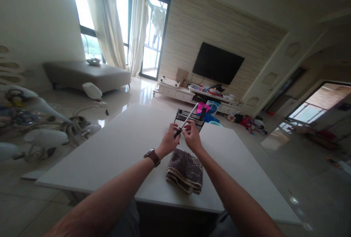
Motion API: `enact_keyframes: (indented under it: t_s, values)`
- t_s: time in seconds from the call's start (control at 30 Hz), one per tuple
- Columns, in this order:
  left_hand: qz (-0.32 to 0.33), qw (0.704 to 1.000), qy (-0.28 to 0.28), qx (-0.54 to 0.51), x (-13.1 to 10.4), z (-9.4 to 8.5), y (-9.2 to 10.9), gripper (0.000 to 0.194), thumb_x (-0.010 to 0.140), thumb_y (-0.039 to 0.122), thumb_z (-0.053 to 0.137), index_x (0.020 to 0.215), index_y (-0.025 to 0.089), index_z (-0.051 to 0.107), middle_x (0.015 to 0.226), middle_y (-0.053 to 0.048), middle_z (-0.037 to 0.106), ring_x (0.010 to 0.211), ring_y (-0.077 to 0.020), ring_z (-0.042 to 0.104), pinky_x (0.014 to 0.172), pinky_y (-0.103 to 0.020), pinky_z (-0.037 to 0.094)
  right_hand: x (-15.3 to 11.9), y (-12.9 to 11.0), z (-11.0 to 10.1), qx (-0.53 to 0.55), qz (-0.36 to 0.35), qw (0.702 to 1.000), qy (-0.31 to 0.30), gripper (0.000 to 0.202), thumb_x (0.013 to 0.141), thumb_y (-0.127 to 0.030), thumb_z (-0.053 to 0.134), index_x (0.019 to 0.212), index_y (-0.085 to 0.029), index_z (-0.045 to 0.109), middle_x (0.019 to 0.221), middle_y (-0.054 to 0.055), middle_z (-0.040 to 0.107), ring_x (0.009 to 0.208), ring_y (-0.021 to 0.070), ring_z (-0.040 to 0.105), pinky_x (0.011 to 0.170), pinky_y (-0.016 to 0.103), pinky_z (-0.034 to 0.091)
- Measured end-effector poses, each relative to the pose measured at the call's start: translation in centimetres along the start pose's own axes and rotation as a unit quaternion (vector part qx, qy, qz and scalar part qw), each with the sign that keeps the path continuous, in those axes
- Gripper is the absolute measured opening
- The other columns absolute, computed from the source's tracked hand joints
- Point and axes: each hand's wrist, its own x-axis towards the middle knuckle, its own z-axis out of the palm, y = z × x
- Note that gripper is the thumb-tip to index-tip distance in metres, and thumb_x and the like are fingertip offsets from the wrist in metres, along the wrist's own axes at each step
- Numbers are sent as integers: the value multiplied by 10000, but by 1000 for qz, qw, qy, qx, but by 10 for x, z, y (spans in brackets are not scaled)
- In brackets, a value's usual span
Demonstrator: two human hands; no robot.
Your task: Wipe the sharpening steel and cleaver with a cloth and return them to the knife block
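Observation:
My left hand (170,138), with a watch on its wrist, is closed round the black handle of a long, thin knife-like tool (189,115). Its pale, narrow shaft slants up and to the right; whether it is a blade or a rod is hard to tell. The curled fingers of my right hand (192,136) pinch at the shaft near the handle. Just beyond both hands stands a black rack (179,114), partly covered by them, with a dark upright piece at its right. A folded dark brown towel (185,171) with pale edges lies on the table between my forearms.
The white table (115,156) reaches out on both sides. Pink and blue plastic items (210,111) show past its far edge. A light fixture with white shades and hoses (46,136) lies at the left. Beyond are a low TV cabinet (175,93) and a grey bench (87,76).

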Motion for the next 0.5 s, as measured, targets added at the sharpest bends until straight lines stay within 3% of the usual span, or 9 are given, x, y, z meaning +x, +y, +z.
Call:
enact_keyframes:
  t_s: [0.13, 0.3, 0.4, 0.5]
  values:
    - [51, 997, -9, 62, -14, 11, 9, 324, 898, 116, 500, 1178, 232, 387, 1044, -57, 632, 608, -108, 632, 578, -255, 517, -22, 8, 17, 228, 105, 967, 41, 395, 839, -415, 665, 1143, -205, 525, 944, 57, 714, 865, 228, 705, 775, 355, 556]
    - [103, 986, -21, 127, -27, 30, 14, 422, 860, 51, 498, 1235, 213, 394, 1152, -128, 653, 1023, -221, 671, 893, -392, 530, -27, 20, 6, 288, 134, 946, 62, 446, 707, -354, 809, 1071, -196, 605, 916, 59, 751, 847, 241, 724, 781, 353, 564]
    - [78, 983, -7, 169, -31, 42, 20, 404, 837, 84, 565, 1208, 210, 468, 1113, -101, 665, 974, -222, 673, 874, -387, 537, -24, 27, -6, 307, 147, 935, 94, 399, 698, -332, 802, 1023, -190, 620, 883, 52, 751, 832, 231, 718, 785, 353, 564]
    - [70, 972, 67, 216, -35, 52, 34, 178, 868, 197, 631, 1040, 221, 591, 998, -60, 676, 869, -208, 675, 818, -369, 557, -20, 27, -17, 352, 166, 914, 114, 400, 652, -329, 828, 959, -191, 611, 823, 32, 739, 801, 217, 709, 783, 345, 561]
